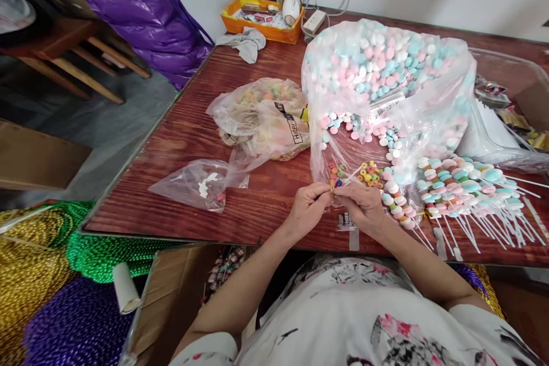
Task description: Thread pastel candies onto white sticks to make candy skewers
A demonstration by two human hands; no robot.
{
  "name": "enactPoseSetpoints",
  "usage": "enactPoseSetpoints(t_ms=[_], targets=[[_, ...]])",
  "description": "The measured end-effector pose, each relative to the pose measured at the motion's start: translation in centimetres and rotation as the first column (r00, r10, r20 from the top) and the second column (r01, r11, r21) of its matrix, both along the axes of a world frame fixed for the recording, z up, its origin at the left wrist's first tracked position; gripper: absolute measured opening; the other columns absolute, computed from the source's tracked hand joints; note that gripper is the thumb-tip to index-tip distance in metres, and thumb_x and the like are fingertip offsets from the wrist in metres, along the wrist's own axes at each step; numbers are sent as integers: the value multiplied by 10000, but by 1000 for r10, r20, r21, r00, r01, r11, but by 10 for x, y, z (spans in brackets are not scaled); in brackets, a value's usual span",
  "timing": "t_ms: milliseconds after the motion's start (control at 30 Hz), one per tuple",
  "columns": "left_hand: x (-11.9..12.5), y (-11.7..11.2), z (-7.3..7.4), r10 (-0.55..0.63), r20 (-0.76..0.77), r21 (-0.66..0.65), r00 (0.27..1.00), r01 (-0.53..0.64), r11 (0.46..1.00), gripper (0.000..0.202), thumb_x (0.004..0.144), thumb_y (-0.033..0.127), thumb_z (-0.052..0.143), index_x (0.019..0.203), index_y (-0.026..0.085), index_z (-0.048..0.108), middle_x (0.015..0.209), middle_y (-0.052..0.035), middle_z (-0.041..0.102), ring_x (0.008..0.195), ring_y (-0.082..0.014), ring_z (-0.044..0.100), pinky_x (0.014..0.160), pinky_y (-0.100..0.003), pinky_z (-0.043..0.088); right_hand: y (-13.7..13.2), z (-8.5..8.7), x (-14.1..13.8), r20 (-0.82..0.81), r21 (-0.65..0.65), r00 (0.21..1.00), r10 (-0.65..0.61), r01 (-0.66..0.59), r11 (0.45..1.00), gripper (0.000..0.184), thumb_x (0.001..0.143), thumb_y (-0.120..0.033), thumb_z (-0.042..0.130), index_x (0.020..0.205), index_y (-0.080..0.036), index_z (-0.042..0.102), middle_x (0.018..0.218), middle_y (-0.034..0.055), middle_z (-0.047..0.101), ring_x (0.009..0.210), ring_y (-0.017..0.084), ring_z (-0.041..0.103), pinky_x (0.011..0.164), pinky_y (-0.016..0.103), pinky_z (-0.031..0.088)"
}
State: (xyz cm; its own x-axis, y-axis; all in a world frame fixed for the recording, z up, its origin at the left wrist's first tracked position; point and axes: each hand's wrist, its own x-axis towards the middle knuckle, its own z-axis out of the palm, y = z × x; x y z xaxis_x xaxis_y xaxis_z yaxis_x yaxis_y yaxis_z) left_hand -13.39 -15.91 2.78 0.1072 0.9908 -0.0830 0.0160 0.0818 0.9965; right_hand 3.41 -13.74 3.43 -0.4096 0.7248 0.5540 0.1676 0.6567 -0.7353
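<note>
My left hand (309,205) and my right hand (361,201) meet at the table's front edge, fingertips pinched together. Between the left fingertips is a small yellow piece (331,185), perhaps a ring or a twist tie. A small blue-and-red bit (338,182) shows beside it. From the right fingers a thin white stick (353,174) slants up; its lower end is hidden. Just beyond lie loose ring-shaped beads (370,174) in yellow, orange and green. To the right are finished-looking sticks (469,186) threaded with pastel discs, their white ends pointing toward me.
A big clear bag (388,63) spills pink, white and blue discs. Left of it stand a bag of ring beads (266,117) and a small bag with white pieces (193,183). Behind are an orange tray (287,34) and a grey cloth (244,43); a clear bin (514,74) sits right.
</note>
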Motion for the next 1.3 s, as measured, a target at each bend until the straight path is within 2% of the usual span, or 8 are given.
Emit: enactPoseSetpoints(t_ms=[367,567,767,900,1000,1067,1167,1300], targets=[[-9,-16,-9,-40,32,28,999,39,999,231,881,309,600,726,144,645,704,16,501,593,-82,461,555,-217,412,1,-16,0,98,-92,994,39,-30,995,322,838,-64,531,1054,-215,716,835,28,763,686,135,692,673,258,537],[-7,-15,-3,-8,46,101,999,3,995,224,872,294,637,720,135,679,685,3,543,575,-82,486,537,-219,391,-17,-12,3,68,-161,989,-128,137,977,46,847,-180,620,890,-188,634,780,14,668,660,126,578,641,264,473],[1,-14,11,-39,-74,318,997,61,946,150,874,219,631,794,149,737,714,-30,628,657,-109,561,627,-235,450,-15,-21,6,-146,-635,984,-98,-18,772,165,791,-321,686,726,-178,637,604,-33,594,518,97,493,509,227,410],[-1,-14,23,-152,-191,301,970,205,931,166,863,216,625,794,138,755,739,-53,664,692,-120,593,670,-244,472,4,-19,22,-133,-745,961,242,-259,615,252,782,-374,690,670,-165,602,555,-36,574,442,82,449,440,214,353],[-8,-12,28,-362,-63,-32,930,361,932,187,797,265,680,683,124,724,603,-14,601,546,-89,527,538,-208,439,10,-7,30,91,-519,880,466,-358,776,268,875,-339,587,675,-160,579,563,-24,563,484,94,471,481,225,360],[-13,-10,27,-470,152,-312,870,493,812,190,712,287,737,630,120,698,526,10,566,447,-75,472,452,-197,425,5,5,31,341,-116,812,474,-464,878,231,918,-261,512,722,-158,577,623,1,577,561,117,497,552,259,383],[-18,-9,20,-559,393,-495,730,680,541,174,609,273,783,649,116,721,528,-10,629,398,-91,499,394,-204,455,-10,23,28,563,416,764,316,-592,691,179,926,-153,476,777,-155,573,690,26,569,628,145,498,621,312,382],[-14,-9,12,-663,456,-484,594,791,375,161,611,261,806,681,129,746,558,-28,679,421,-113,565,387,-194,488,-23,32,23,506,642,830,235,-545,539,161,918,-115,487,850,-110,633,682,29,546,593,143,463,580,323,345]])
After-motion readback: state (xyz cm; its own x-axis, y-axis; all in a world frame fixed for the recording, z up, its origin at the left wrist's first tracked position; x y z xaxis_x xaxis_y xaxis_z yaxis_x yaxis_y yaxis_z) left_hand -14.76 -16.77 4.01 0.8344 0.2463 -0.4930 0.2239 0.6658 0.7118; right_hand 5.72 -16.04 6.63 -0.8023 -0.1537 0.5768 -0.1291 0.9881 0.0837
